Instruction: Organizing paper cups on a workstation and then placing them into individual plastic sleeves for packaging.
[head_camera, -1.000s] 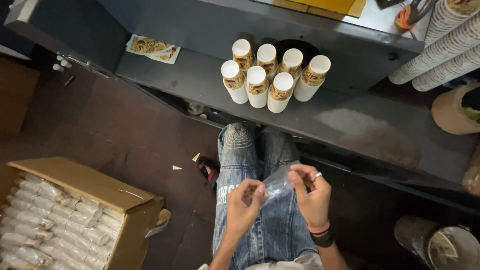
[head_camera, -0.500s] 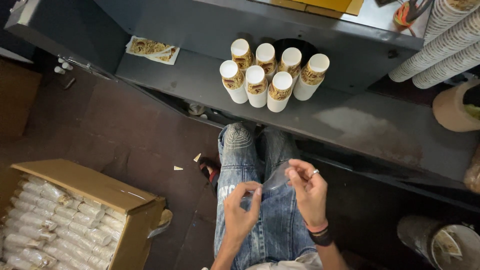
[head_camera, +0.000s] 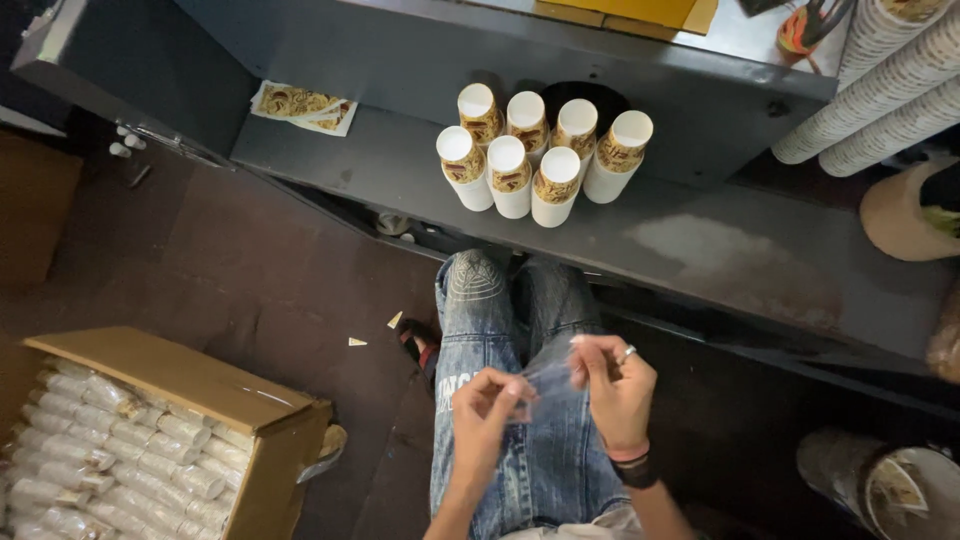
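Observation:
Over my lap in blue jeans, my left hand (head_camera: 483, 420) and my right hand (head_camera: 618, 390) both pinch a thin clear plastic bag (head_camera: 548, 385), which is stretched between the fingertips. My right hand wears a ring and a dark wristband. On the dark grey shelf (head_camera: 700, 250) ahead of my knees stand several stacks of white paper cups (head_camera: 535, 150) with brown patterned bands, upside down and packed close together.
An open cardboard box (head_camera: 170, 385) at lower left holds several wrapped cup stacks. Printed paper sheets (head_camera: 300, 105) lie at the shelf's left end. Long cup stacks (head_camera: 880, 90) lie at upper right. A bin (head_camera: 890, 485) sits at lower right.
My hands have shifted slightly apart and the clear bag is pulled out flatter between them. The view has moved a little closer.

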